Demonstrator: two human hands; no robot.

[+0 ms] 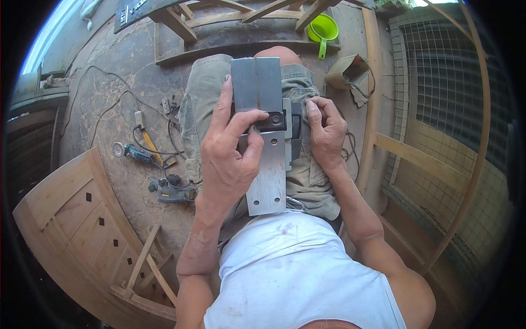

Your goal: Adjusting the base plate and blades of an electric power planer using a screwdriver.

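Observation:
An electric hand planer (266, 172) lies on my lap with its flat metal sole facing up. A dark cutter section (274, 122) crosses it between the two sole plates. My left hand (227, 153) is on the planer: one finger reaches along the front plate's left edge, another presses the dark section, and the thumb bends in beside it. To the right of the planer's grey-green side, my right hand (329, 134) is closed, thumb against curled fingers, over my trouser leg. Whatever lies in that pinch, if anything, is too small to tell.
On the floor at left lie an angle grinder (134, 152), a grey power tool (172, 191) and cords. A panelled wooden door (71, 203) leans at lower left. Ahead are a wooden frame (181, 53) and a green dipper (323, 28). A cardboard box (341, 71) stands at right.

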